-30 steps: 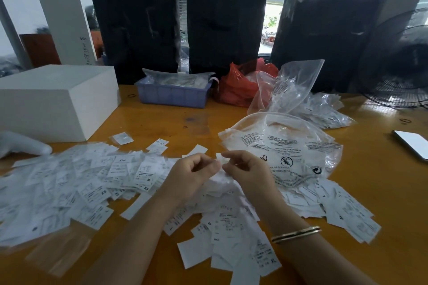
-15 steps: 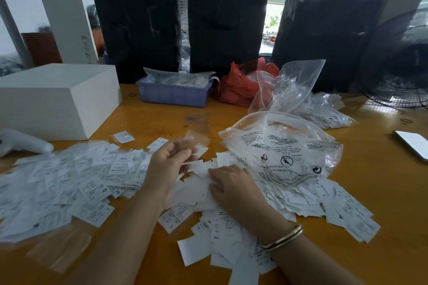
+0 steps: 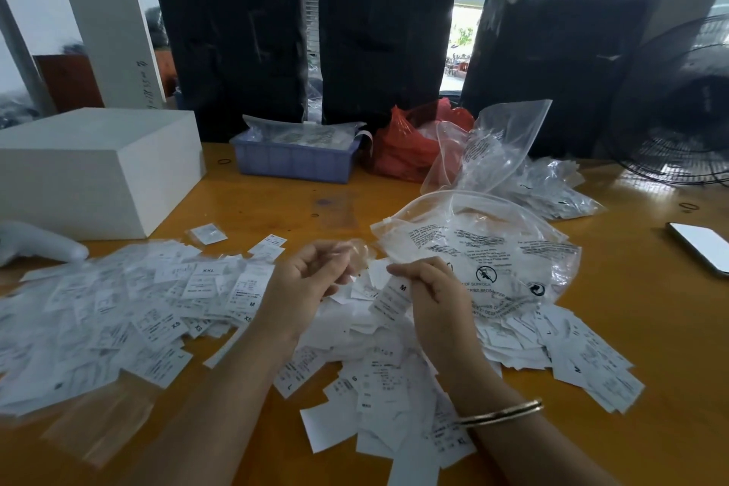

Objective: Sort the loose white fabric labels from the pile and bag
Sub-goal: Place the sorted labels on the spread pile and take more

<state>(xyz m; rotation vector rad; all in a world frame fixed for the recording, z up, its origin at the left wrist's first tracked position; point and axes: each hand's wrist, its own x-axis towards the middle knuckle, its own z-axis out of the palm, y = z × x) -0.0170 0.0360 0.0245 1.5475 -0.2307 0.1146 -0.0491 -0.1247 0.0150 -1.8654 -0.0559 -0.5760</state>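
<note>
- Presently, the wide heap of loose white printed fabric labels (image 3: 130,312) covers the near-left and near-centre of the yellow-orange wooden bench (image 3: 651,327), running to its near edge; risk: a sleeve or forearm dragged across it could push labels off that edge.
- The large clear zip-top plastic bag printed with black warning text (image 3: 485,249) lies right of centre, partly over more labels; risk: its slack mouth could let labels slide back out and mix with the unsorted heap.
- Sizes XXL, XS, M and L lie intermixed near the hands; risk: a misread mark would send a label to the wrong group.
- The left hand (image 3: 303,280) is raised over the centre of the heap, palm turned inward, fingers curled round a small crumpled clear film piece (image 3: 357,252); the frame is blurred there, so the film's exact nature cannot be told.
- The right hand (image 3: 430,288), a metal bangle (image 3: 499,412) on its wrist, sits just beside the large bag, fingers bent, thumb and forefinger pinching a single white label marked M (image 3: 392,298), which hangs down; risk: the light pinch could let it drop back into the heap.
</note>
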